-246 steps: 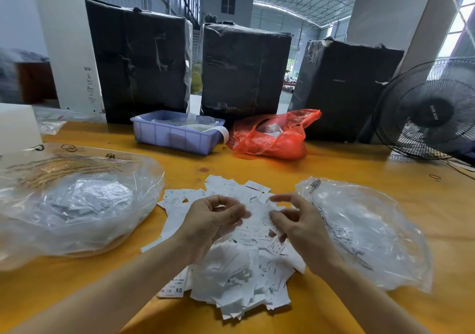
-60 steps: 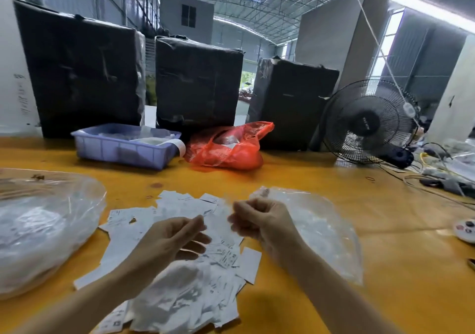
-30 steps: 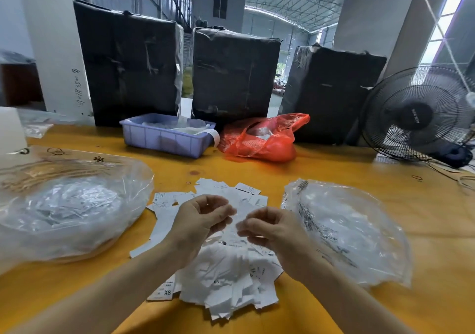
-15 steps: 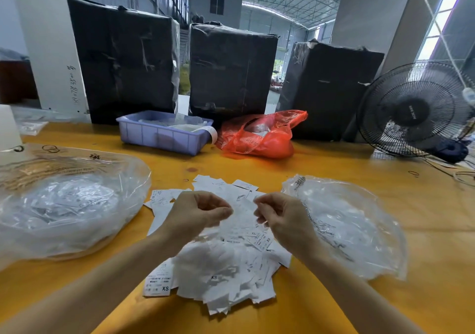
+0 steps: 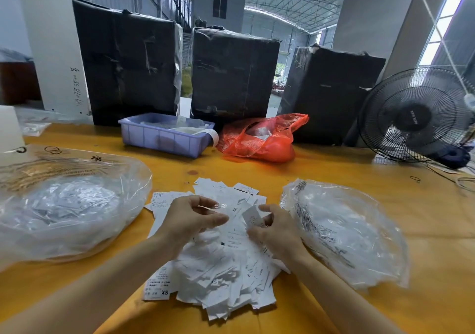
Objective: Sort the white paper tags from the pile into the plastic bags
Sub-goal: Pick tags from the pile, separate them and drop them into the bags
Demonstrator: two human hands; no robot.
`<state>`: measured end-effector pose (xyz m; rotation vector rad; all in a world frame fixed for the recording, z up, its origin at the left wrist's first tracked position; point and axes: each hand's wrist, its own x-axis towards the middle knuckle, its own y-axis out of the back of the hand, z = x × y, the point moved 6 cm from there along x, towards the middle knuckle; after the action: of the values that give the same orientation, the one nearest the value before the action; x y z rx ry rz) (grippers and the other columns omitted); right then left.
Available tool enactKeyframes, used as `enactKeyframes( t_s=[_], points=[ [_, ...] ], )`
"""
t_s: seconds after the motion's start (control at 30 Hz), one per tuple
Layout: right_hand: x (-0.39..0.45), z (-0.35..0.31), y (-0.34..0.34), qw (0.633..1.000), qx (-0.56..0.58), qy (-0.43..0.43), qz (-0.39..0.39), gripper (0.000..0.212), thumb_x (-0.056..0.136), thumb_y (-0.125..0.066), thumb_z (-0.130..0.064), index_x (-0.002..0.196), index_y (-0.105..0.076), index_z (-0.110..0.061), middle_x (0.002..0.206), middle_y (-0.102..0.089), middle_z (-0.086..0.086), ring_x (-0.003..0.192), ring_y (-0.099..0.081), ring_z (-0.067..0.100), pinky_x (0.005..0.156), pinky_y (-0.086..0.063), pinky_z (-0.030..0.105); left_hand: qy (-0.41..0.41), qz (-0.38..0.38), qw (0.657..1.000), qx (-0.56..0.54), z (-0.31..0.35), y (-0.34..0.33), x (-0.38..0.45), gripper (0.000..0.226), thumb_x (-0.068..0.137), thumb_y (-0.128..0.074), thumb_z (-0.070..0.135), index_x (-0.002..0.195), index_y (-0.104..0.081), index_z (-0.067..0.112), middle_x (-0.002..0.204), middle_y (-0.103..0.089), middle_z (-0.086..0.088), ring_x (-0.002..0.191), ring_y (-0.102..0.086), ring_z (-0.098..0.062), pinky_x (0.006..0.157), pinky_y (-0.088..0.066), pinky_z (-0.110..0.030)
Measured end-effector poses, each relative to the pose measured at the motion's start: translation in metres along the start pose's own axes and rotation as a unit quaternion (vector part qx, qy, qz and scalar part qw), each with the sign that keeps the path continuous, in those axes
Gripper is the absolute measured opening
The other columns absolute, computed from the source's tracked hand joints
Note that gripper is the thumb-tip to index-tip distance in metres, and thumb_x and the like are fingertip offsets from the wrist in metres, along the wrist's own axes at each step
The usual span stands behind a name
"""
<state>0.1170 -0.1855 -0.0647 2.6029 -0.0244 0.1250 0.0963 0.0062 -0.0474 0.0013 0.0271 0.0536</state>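
Both hands work over the pile of white paper tags (image 5: 221,264), which lies at the centre of the yellow counter (image 5: 385,184), loosely fanned and overlapping. The right hand (image 5: 276,233) pinches a single tag (image 5: 253,216) between thumb and fingertips, lifted just above the heap. The left hand (image 5: 191,218) is curled, thumb meeting fingers, with something thin and pale at its tips, though I cannot tell whether it actually grips a tag. The left plastic bag (image 5: 64,205) sits at nine o'clock from the pile, bulging with tags already inside; the right plastic bag (image 5: 344,230) sits at three o'clock, flatter, its edge just beside the right wrist. The main risk, as I judge it, is a misread size: tags marked XS, L and XXL lie mixed together, and a hasty glance could send one into the wrong bag. Two thin tags may also cling and travel as one. The black fan (image 5: 416,117) at two o'clock could scatter the light paper if it is blowing, and the limp bag mouths may let a dropped tag slide back onto the counter.
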Motion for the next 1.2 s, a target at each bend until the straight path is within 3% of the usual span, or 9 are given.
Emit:
enactKeyframes(
  t_s=[0.17,0.3,0.47,0.6,0.7,0.83,1.0,1.1,1.2],
  points=[
    [-0.002,-0.008,0.010,0.997,-0.014,0.057,0.044,0.005,0.086,-0.069,-0.018,0.089,-0.069,-0.015,0.075,-0.065,-0.005,0.064,-0.059,0.005,0.056,-0.043,0.015,0.013,-0.019,0.999,-0.026,0.003,-0.008,-0.006,0.026,0.066,-0.078,-0.007,0.085,-0.069,0.008,0.070,-0.070,-0.001,0.049,-0.060,-0.001,0.046,-0.043,-0.014],
    [-0.005,-0.013,0.013,0.993,-0.067,0.080,0.051,0.014,0.087,-0.066,-0.026,0.079,-0.069,-0.015,0.072,-0.061,-0.009,0.057,-0.052,-0.002,0.049,-0.036,0.008,0.024,-0.034,0.999,-0.032,0.004,-0.010,-0.008,0.017,0.069,-0.077,-0.003,0.078,-0.071,0.010,0.070,-0.066,-0.004,0.048,-0.053,-0.004,0.050,-0.040,-0.015],
    [-0.008,-0.015,0.000,0.982,-0.163,0.099,-0.004,0.048,0.070,-0.077,-0.048,0.090,-0.068,-0.005,0.085,-0.064,0.008,0.073,-0.053,0.012,0.072,-0.048,0.037,0.033,-0.048,0.995,-0.080,0.003,-0.012,-0.009,0.009,0.072,-0.075,0.011,0.076,-0.071,0.004,0.069,-0.071,-0.006,0.049,-0.054,-0.006,0.046,-0.042,-0.013],
    [-0.008,-0.012,-0.003,0.981,-0.171,0.086,-0.023,0.041,0.068,-0.081,-0.042,0.098,-0.068,-0.017,0.078,-0.059,-0.009,0.068,-0.053,0.002,0.061,-0.043,0.017,0.040,-0.053,0.994,-0.092,0.003,-0.013,-0.008,0.014,0.081,-0.069,0.017,0.078,-0.072,0.004,0.077,-0.075,-0.008,0.054,-0.063,-0.008,0.049,-0.048,-0.014],
    [-0.010,-0.012,-0.003,0.985,-0.150,0.080,-0.032,0.034,0.070,-0.081,-0.039,0.092,-0.069,-0.015,0.076,-0.063,-0.006,0.067,-0.055,0.004,0.060,-0.045,0.022,0.043,-0.050,0.993,-0.094,0.002,-0.012,-0.008,0.010,0.082,-0.067,0.011,0.081,-0.071,0.002,0.075,-0.074,-0.009,0.054,-0.065,-0.009,0.048,-0.049,-0.014],
    [-0.012,-0.015,-0.007,0.971,-0.219,0.069,-0.070,0.061,0.059,-0.083,-0.053,0.103,-0.063,-0.016,0.089,-0.062,-0.005,0.080,-0.056,0.008,0.068,-0.045,0.024,0.040,-0.045,0.993,-0.100,0.002,-0.011,-0.007,0.006,0.081,-0.068,0.007,0.083,-0.070,0.001,0.076,-0.074,-0.011,0.055,-0.067,-0.011,0.051,-0.052,-0.016],
    [-0.014,-0.016,-0.009,0.983,-0.162,0.045,-0.071,0.041,0.061,-0.088,-0.031,0.087,-0.064,-0.009,0.085,-0.069,0.007,0.079,-0.065,0.021,0.070,-0.052,0.036,0.030,-0.051,0.995,-0.083,0.001,-0.011,-0.006,0.004,0.080,-0.069,0.006,0.083,-0.070,0.002,0.079,-0.074,-0.011,0.058,-0.067,-0.011,0.054,-0.053,-0.016],
    [-0.015,-0.015,-0.003,0.990,-0.122,0.041,-0.056,0.029,0.064,-0.087,-0.024,0.080,-0.064,-0.016,0.071,-0.062,-0.008,0.067,-0.060,0.009,0.059,-0.048,0.024,0.017,-0.062,0.996,-0.069,0.002,-0.012,-0.007,0.008,0.074,-0.074,0.008,0.079,-0.070,0.002,0.079,-0.075,-0.010,0.055,-0.064,-0.008,0.053,-0.050,-0.015],
    [-0.016,-0.015,0.003,0.990,-0.120,0.070,-0.032,0.017,0.078,-0.076,-0.025,0.072,-0.068,-0.011,0.065,-0.064,-0.001,0.057,-0.053,0.008,0.053,-0.042,0.022,0.010,-0.067,0.995,-0.069,0.004,-0.012,-0.009,0.021,0.061,-0.078,0.015,0.075,-0.070,0.001,0.076,-0.073,-0.011,0.047,-0.056,-0.007,0.049,-0.046,-0.015]
  ],
)
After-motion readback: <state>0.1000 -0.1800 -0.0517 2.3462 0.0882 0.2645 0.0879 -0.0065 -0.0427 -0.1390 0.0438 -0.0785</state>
